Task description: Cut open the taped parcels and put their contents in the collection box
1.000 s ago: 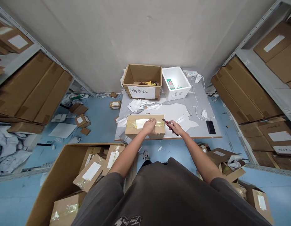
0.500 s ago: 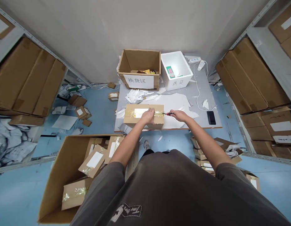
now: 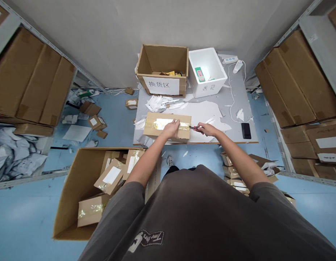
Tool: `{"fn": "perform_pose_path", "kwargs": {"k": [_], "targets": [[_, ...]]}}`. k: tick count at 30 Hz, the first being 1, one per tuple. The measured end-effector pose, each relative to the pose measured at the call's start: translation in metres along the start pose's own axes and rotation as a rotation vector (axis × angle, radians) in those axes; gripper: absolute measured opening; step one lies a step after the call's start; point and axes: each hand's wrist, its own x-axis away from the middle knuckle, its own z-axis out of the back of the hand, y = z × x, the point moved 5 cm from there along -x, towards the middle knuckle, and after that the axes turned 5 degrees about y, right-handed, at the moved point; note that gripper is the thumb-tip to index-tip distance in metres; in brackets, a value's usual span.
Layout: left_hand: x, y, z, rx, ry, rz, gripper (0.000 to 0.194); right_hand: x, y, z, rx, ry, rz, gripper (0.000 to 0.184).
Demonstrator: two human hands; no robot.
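Steadying the taped carton (image 3: 158, 131), presenting the cutter (image 3: 195, 128)

The left hand (image 3: 172, 129) is lying on the carton's top, thumb and fingers apart, apparently preventing shift. The right hand (image 3: 207, 129) is clamping its fingers on the cutter, tip at the carton's right end. The front edge of the table (image 3: 242, 99) is running just before the carton, limiting movement; to the carton's right, flat paper (image 3: 208, 113) is leaving working room.

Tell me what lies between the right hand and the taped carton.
In the head view, a red-and-black tool, held in the right hand, its tip at the taped carton.
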Motion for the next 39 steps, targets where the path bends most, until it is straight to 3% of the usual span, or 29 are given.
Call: {"fn": "perform_pose_path", "kwargs": {"k": [4, 9, 14, 16, 21, 25, 30, 34, 39], "targets": [[0.003, 0.002, 0.003, 0.014, 0.015, -0.004, 0.131, 0.006, 0.005, -0.006, -0.17, 0.01, -0.034, 0.013], [0.002, 0.0, 0.005, 0.019, 0.041, 0.024, 0.121, 0.012, 0.007, -0.018, -0.314, 0.002, -0.072, 0.021], [0.0, -0.003, 0.001, 0.082, 0.004, -0.025, 0.134, 0.022, 0.018, -0.029, -0.401, -0.007, -0.127, 0.025], [0.001, -0.006, 0.003, 0.144, 0.026, -0.042, 0.127, 0.027, 0.025, -0.031, -0.428, -0.003, -0.145, 0.03], [-0.012, -0.014, 0.023, 0.168, 0.124, 0.0, 0.063, 0.029, 0.034, -0.024, -0.56, 0.241, -0.16, 0.041], [-0.034, -0.018, 0.042, 0.035, 0.129, 0.063, 0.058, 0.019, 0.026, -0.025, -0.705, 0.389, -0.18, 0.049], [-0.047, -0.026, 0.048, 0.001, 0.075, 0.049, 0.033, -0.004, 0.005, -0.044, -0.847, 0.565, -0.249, 0.061], [-0.055, -0.035, 0.049, -0.001, 0.046, 0.046, 0.042, -0.017, -0.01, -0.061, -0.892, 0.605, -0.28, 0.07], [-0.063, -0.037, 0.054, -0.03, -0.04, 0.017, 0.041, -0.026, -0.01, -0.063, -0.891, 0.62, -0.299, 0.066]]}}
